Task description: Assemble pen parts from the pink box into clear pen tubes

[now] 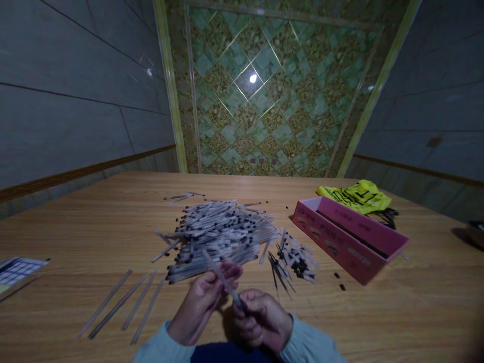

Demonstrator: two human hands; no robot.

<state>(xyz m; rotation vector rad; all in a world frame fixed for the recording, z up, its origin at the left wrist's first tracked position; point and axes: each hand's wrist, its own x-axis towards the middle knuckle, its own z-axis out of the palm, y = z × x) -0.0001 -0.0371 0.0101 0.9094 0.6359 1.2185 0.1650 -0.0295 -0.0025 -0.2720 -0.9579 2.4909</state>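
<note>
A thin, translucent pen (219,272) slants up and to the left between my hands. My right hand (262,317) is closed round its dark lower end. Higher up the barrel, my left hand (206,300) holds it between thumb and fingers. Just beyond my hands lies a big heap of similar pens (227,227) with dark ends. To the right of it is a smaller pile of short whitish and black pieces (298,257), with thin dark refills (280,272) beside it. Several separate pen tubes (139,302) lie side by side left of my hands.
An open pink box (340,242) stands on the wooden table (416,312) at the right, with a yellow bag (355,195) behind it. Two small black bits (342,287) lie near the box. A gridded sheet (20,272) is at the left edge. Tiled walls surround the table.
</note>
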